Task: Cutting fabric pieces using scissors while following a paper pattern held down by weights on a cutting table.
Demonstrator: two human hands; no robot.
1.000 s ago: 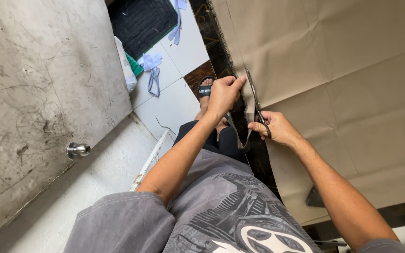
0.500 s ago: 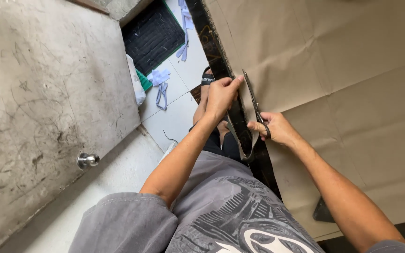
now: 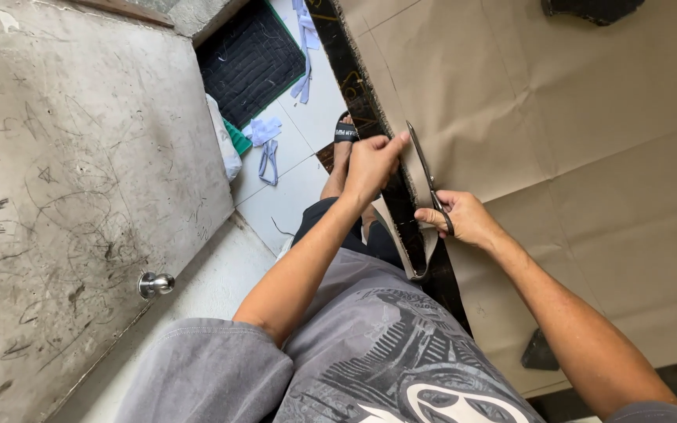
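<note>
Two hands are busy at the edge of the big brown paper (image 3: 558, 133). Your right hand (image 3: 464, 219) is curled shut around the handles of the scissors (image 3: 429, 176). The long blades point away from you along the paper's edge, and you cannot tell how far apart they are. Your left hand (image 3: 370, 164) pinches the paper's edge just beside the blade tip, with the thumb and fingers pressed together. A thin cut strip (image 3: 417, 258) of paper hangs down below your hands, next to the dark table edge (image 3: 354, 70). Your foot wears a black sandal (image 3: 344, 131) on the white floor (image 3: 291, 196).
</note>
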